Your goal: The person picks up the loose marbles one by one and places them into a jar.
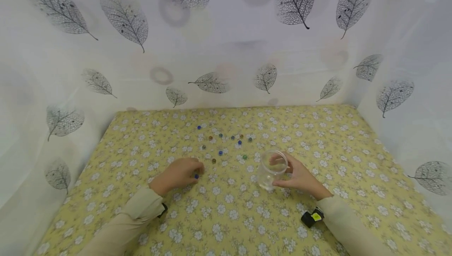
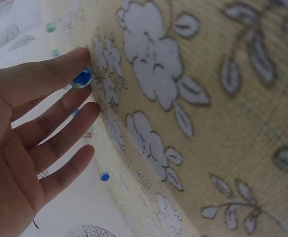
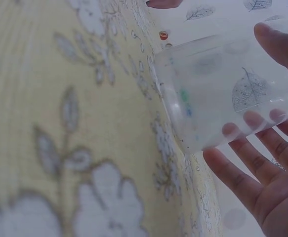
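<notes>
My left hand [image 1: 179,174] is low over the cloth at the left and pinches a blue marble [image 2: 82,78] between thumb and index finger. Its other fingers spread out loosely in the left wrist view. My right hand [image 1: 300,177] grips a clear jar [image 1: 265,173] from its right side, thumb on the near side and fingers round the far side. The jar's open mouth faces up, tilted slightly, with its base at the cloth. Between and beyond the hands lie several loose marbles, among them a green marble [image 1: 245,157], a brown marble [image 1: 214,161] and a blue marble [image 1: 220,153].
A yellow flowered cloth [image 1: 226,224] covers the table. White curtains with leaf prints [image 1: 212,52] enclose its back and sides. The farthest blue marble [image 1: 199,127] lies toward the back edge. A black device with a yellow label [image 1: 312,216] is strapped at the right wrist.
</notes>
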The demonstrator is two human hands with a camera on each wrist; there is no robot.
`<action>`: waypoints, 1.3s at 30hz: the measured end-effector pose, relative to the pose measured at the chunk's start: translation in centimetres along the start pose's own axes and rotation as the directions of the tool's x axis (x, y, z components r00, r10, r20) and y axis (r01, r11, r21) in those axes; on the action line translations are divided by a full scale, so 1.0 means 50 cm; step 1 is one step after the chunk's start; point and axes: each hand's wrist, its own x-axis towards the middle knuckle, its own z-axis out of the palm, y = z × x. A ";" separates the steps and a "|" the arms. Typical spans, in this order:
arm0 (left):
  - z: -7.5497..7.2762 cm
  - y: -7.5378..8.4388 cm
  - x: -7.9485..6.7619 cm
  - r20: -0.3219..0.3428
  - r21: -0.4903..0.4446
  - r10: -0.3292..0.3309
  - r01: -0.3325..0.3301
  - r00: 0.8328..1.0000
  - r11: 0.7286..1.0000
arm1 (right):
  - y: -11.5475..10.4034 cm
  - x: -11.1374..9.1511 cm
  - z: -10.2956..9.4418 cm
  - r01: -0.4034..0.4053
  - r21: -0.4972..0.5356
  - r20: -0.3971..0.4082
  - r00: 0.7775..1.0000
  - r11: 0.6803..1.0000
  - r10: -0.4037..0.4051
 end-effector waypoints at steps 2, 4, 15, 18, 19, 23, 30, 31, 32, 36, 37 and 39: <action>-0.001 0.000 0.000 0.000 0.007 0.001 -0.001 1.000 1.000 | 0.001 0.001 0.001 0.005 0.005 0.000 1.000 1.000 -0.005; -0.002 -0.001 0.001 0.003 0.002 -0.001 0.001 1.000 1.000 | 0.002 0.002 0.001 0.008 0.007 0.000 1.000 1.000 -0.008; -0.003 -0.003 -0.001 0.003 -0.057 0.000 0.000 1.000 0.998 | 0.007 0.003 0.000 -0.007 -0.014 -0.002 1.000 1.000 0.007; 0.000 -0.003 -0.001 0.020 -0.065 -0.024 0.026 1.000 0.998 | 0.006 0.001 0.001 -0.011 -0.025 -0.001 1.000 1.000 0.011; 0.002 -0.004 0.000 0.028 -0.065 -0.035 0.037 0.999 0.997 | 0.006 0.000 0.002 -0.012 -0.030 0.000 1.000 0.999 0.012; 0.003 -0.003 -0.001 0.047 -0.063 -0.069 0.072 0.997 0.995 | 0.004 -0.005 0.005 -0.023 -0.045 0.000 1.000 0.999 0.023; -0.016 0.010 0.007 -0.027 -0.039 -0.049 0.048 0.998 0.998 | 0.000 -0.007 0.008 -0.036 -0.074 -0.001 0.999 0.997 0.036; -0.021 0.014 0.011 -0.049 -0.028 -0.039 0.037 0.998 0.999 | 0.000 -0.006 0.008 -0.039 -0.077 -0.001 0.999 0.996 0.039; -0.027 0.018 0.014 -0.069 -0.018 -0.030 0.029 0.997 0.999 | -0.001 -0.005 0.008 -0.036 -0.079 0.000 0.999 0.996 0.037; -0.052 0.041 0.032 -0.151 0.005 0.013 -0.012 0.988 1.000 | 0.000 0.000 0.008 -0.045 -0.083 -0.005 0.999 0.996 0.044; -0.060 0.049 0.037 -0.166 0.007 0.025 -0.024 0.986 1.000 | 0.001 0.001 0.007 -0.043 -0.082 -0.006 0.999 0.996 0.043; -0.074 0.066 0.047 -0.199 0.005 0.057 -0.057 0.978 0.998 | 0.001 0.003 0.006 -0.040 -0.082 -0.007 0.999 0.996 0.040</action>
